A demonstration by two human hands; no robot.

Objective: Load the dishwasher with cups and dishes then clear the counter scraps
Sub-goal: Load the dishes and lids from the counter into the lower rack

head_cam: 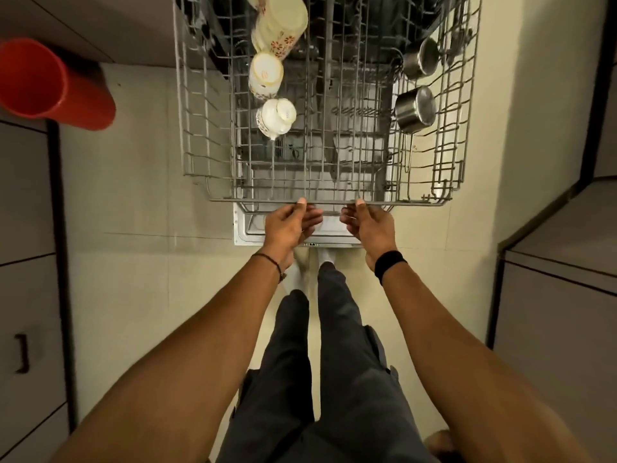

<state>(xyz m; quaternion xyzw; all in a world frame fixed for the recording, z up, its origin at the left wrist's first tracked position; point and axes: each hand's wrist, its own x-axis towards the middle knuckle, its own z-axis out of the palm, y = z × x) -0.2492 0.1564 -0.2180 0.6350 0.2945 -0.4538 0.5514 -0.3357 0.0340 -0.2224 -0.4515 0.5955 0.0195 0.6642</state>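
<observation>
1. Far left: a red plastic container (50, 85), well apart from everything below.
2. Wire rack (180, 95) of the dishwasher, drawn out above the open door (240, 233). It lies straight ahead of us, with its long axis running away from us into the machine.
3. Left lane of the rack: a row of cream cups (265, 75).
4. Front rail (253, 201), running crosswise just beyond our knuckles.
5. Left hand (290, 222): thumb on top of the rail, fingers curled beneath, gripping it.
6. Right hand (369, 225): the same grip, just beside the left. Neither hand is nearer, and both arms are outstretched.
7. Right lane: two steel saucepans (415, 110).

We judge that any slide will follow the rack's long axis.
</observation>
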